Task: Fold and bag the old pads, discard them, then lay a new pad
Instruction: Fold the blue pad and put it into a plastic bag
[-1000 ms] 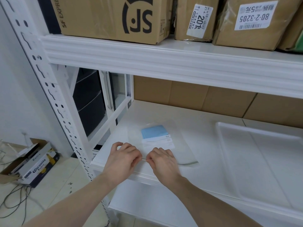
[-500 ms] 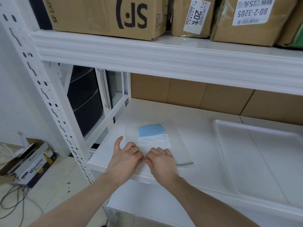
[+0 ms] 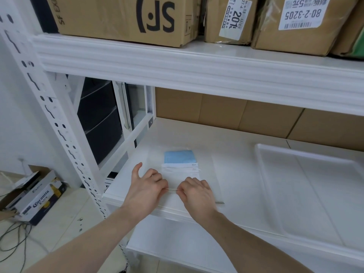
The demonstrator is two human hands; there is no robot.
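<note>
A clear zip bag (image 3: 206, 168) lies flat on the white shelf (image 3: 236, 174), holding a folded blue and white pad (image 3: 180, 161). My left hand (image 3: 146, 186) and my right hand (image 3: 197, 194) sit side by side at the bag's near edge. Each pinches the bag's zip strip (image 3: 173, 191), a short stretch of which shows between them. The strip's right end sticks out past my right hand.
A shallow white tray (image 3: 307, 194) lies on the shelf to the right. Cardboard boxes (image 3: 126, 18) fill the shelf above, which overhangs low. The perforated white upright (image 3: 53, 119) stands at left. A Corona carton (image 3: 37, 196) and cables lie on the floor.
The hands met at the middle of the zip strip half a second ago and have now drawn a little apart along it. The bag has stayed in place.
</note>
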